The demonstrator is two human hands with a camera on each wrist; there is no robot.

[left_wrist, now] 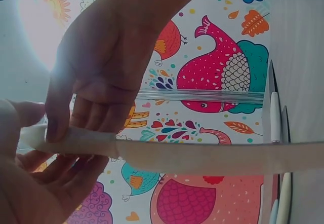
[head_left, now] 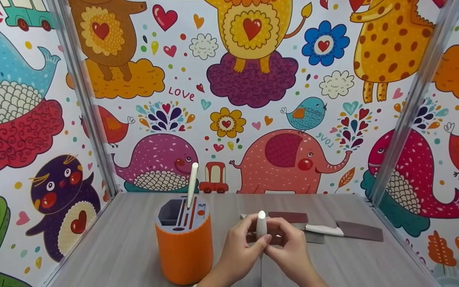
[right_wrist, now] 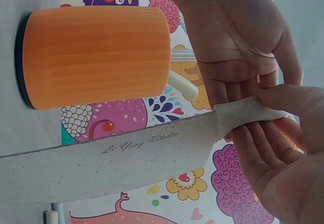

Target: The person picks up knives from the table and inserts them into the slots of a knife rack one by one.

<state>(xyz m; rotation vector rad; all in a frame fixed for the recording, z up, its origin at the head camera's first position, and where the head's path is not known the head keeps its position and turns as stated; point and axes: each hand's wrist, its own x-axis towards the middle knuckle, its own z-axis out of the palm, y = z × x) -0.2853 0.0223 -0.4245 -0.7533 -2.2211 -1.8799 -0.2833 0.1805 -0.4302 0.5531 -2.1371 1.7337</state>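
Both hands hold a kitchen knife (head_left: 261, 225) upright by its pale handle, with the broad blade (right_wrist: 126, 158) pointing down at the table. Lettering is visible along the blade in the right wrist view. My left hand (head_left: 242, 249) grips the handle from the left, its thumb on the near side. From the right, my right hand (head_left: 291, 251) pinches the same handle, thumb close beside the other. Left of the hands stands an orange knife block (head_left: 184, 251) with slots in its grey top. One pale-handled piece (head_left: 192, 185) stands in a slot, leaning slightly.
Right of the hands, a cleaver (head_left: 359, 230) with a white handle lies on the grey wood-grain table (head_left: 345, 263). Behind the hands lie a dark reddish blade (head_left: 289, 217) and a greyish blade (head_left: 316, 238). Printed panels with cartoon animals enclose the table at the back and sides.
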